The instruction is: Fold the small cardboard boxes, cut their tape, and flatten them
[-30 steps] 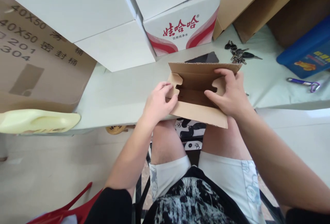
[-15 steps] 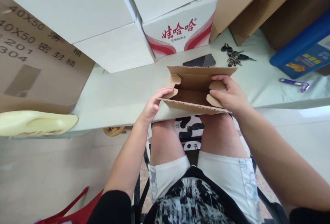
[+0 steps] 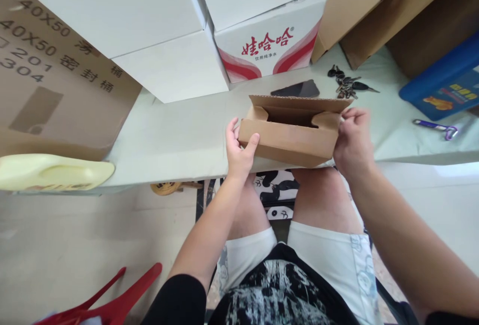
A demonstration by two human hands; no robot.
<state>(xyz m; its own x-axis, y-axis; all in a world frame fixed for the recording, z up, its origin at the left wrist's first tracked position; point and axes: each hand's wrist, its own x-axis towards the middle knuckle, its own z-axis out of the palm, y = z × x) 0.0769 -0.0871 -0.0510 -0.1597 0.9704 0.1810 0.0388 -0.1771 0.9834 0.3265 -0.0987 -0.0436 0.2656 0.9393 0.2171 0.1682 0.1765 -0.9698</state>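
Note:
A small brown cardboard box (image 3: 292, 138) stands at the front edge of the table, its top partly open. The far flap (image 3: 299, 102) is raised, and small end flaps lean over the dark inside. My left hand (image 3: 241, 148) grips the left end, thumb on the near panel and fingers round the side. At the right end, my right hand (image 3: 354, 135) has its fingers curled at the upper corner by the far flap; its fingertips are partly hidden. Behind the box lie a black phone (image 3: 295, 88) and a bunch of keys (image 3: 348, 83).
White cartons (image 3: 172, 68) and a red-and-white carton (image 3: 269, 46) stand at the back. A large printed cardboard box (image 3: 56, 81) and a pale yellow bottle (image 3: 56, 172) are on the left. To the right are a blue container (image 3: 445, 85) and a purple key-ring-like item (image 3: 436, 127).
The near flap, folded out toward me before, now stands up. My left thumb has moved onto the near panel. My right hand has gone from the inner end flaps to the outer right corner.

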